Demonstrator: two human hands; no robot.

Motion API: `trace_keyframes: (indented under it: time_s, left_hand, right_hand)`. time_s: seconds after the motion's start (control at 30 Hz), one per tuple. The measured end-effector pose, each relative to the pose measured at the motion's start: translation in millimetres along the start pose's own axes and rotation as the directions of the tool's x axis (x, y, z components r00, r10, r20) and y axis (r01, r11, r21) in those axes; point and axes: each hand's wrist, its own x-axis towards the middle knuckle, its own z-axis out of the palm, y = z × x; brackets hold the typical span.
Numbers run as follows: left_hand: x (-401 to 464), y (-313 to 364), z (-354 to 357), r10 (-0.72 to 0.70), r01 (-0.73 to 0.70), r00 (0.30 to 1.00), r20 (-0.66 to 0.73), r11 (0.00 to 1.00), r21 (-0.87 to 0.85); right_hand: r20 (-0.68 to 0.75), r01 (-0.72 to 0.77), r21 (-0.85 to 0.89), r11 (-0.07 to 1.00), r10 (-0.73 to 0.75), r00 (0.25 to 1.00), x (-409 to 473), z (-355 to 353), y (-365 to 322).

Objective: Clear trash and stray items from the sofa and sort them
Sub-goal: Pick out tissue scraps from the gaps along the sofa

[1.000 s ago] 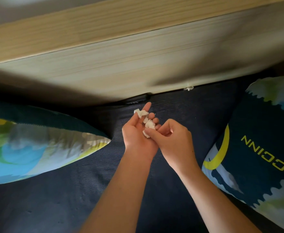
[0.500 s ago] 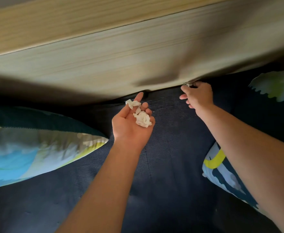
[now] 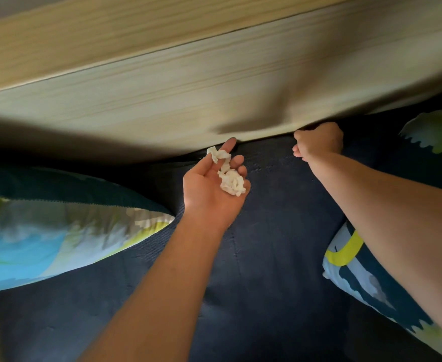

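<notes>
Right hand (image 3: 318,141) has left my cupped left hand (image 3: 212,184) | now curled at sofa back edge, contents unseen | left palm cradles crumpled white tissue scraps (image 3: 230,180) | next scrap likely.

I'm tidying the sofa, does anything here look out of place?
Crumpled white paper scraps lie in the left hand, trash, not sofa furnishings. The right hand is curled at the seat's back edge; what it holds is hidden.

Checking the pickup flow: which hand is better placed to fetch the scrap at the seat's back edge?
The right hand: its curled fingers are already at the back edge of the seat. The left hand lies palm up with tissue scraps in it.
</notes>
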Motion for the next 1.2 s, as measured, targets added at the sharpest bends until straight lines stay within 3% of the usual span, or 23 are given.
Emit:
trace_keyframes:
  time_s: [0.17,0.27,0.33,0.43,0.53,0.9,1.2]
  left_hand:
    - [-10.5,-3.2,-2.4,0.017,-0.018,1.0,0.016,0.998,0.058]
    - [-18.3,-6.9,-3.6,0.034,-0.032,0.999,-0.026,0.997,0.069]
    - [-27.4,-9.9,-1.0,0.043,-0.04,0.998,-0.039,0.997,0.066]
    - [-41.5,-16.1,2.4,0.047,-0.045,0.998,-0.037,0.997,0.057]
    - [-53.3,-23.4,7.3,0.037,-0.037,0.999,0.006,0.999,0.014]
    - [-139.6,-57.1,8.2,-0.033,0.029,0.999,0.026,0.992,0.125]
    - [-193.8,-88.2,-15.0,-0.147,0.118,0.986,0.08,0.949,0.291]
  right_hand:
    - [0.016,-0.022,0.199,0.98,0.019,1.0,-16.6,-6.8,-0.6]
    - [0.11,-0.088,0.523,0.847,0.035,0.993,-54.6,-19.1,-6.9]
    - [0.19,-0.069,0.628,0.775,-0.067,0.979,-97.7,-34.4,-9.0]
    - [0.21,0.11,0.599,0.793,-0.288,0.934,-170.8,-55.4,-3.0]
    - [0.194,0.221,0.629,0.746,-0.426,0.884,-228.1,-66.5,3.6]
    - [0.002,0.47,0.445,0.762,-0.526,0.85,-329.1,-88.3,50.7]
    - [-0.128,0.497,0.341,0.798,-0.484,0.865,-386.9,-109.7,95.3]
